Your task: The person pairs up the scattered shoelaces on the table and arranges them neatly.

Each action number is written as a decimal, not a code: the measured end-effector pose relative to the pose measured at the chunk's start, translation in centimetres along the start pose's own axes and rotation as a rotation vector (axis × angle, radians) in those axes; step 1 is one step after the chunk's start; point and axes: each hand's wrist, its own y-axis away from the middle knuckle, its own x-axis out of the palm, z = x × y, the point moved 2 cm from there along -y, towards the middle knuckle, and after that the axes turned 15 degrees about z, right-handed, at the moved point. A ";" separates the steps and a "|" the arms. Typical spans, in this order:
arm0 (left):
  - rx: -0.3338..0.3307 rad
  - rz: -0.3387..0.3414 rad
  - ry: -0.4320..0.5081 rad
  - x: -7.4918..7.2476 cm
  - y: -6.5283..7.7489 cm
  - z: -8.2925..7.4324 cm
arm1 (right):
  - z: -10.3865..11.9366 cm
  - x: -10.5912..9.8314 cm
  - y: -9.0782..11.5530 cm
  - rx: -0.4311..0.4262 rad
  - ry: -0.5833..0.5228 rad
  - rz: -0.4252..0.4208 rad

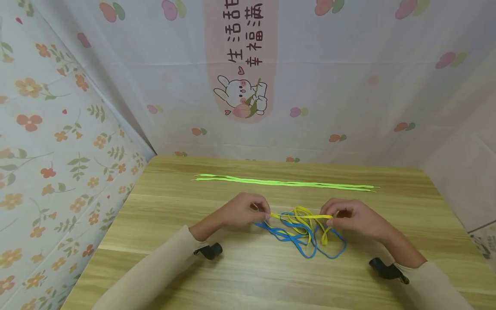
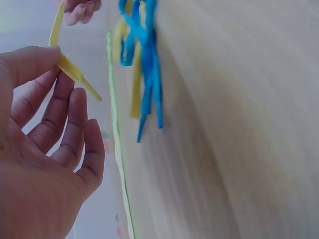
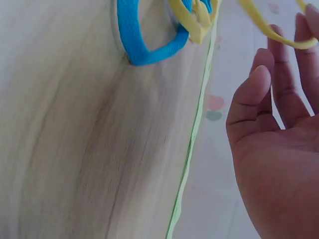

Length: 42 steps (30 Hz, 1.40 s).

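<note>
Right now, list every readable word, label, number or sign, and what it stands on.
"生活甜": pink panel on white cloth backdrop; may continue above.
"幸福满": same panel.
Grey print at head view's right edge: unreadable.
Flat yellow lacing, flat blue lacing: none.

- Back curtain [image 1: 348, 86], behind the bench [image 1: 248, 280]: two lines of Chinese writing on a pink patch [image 1: 217, 43].
- Left line [image 1: 234, 30]: reads 生活甜, running bottom to top; 甜 partly cut by the top edge of the head view.
- Right line [image 1: 253, 38]: reads 幸福满, same direction, starts slightly lower than its neighbour.
- Both dark maroon, thick strokes, just above the rabbit drawing [image 1: 240, 92].
- Grey print [image 1: 482, 246], far right edge, head view: can't tell if lettering.
</note>
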 end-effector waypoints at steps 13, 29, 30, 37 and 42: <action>-0.028 -0.071 0.246 -2.4 2.2 0.4 | -0.4 -1.7 1.5 -0.069 -0.163 -0.050; -0.060 0.029 0.077 -1.3 2.6 0.9 | 0.0 -2.0 1.0 -0.125 -0.232 0.049; -0.056 0.060 0.025 -0.9 2.2 0.7 | 0.1 -1.9 0.9 -0.127 -0.233 0.054; -0.039 0.220 -0.215 1.9 -0.1 -0.2 | 0.3 -1.9 0.5 -0.114 -0.247 0.065; -0.083 0.220 -0.303 3.0 -1.2 -0.7 | 0.2 -1.8 0.5 -0.099 -0.260 0.068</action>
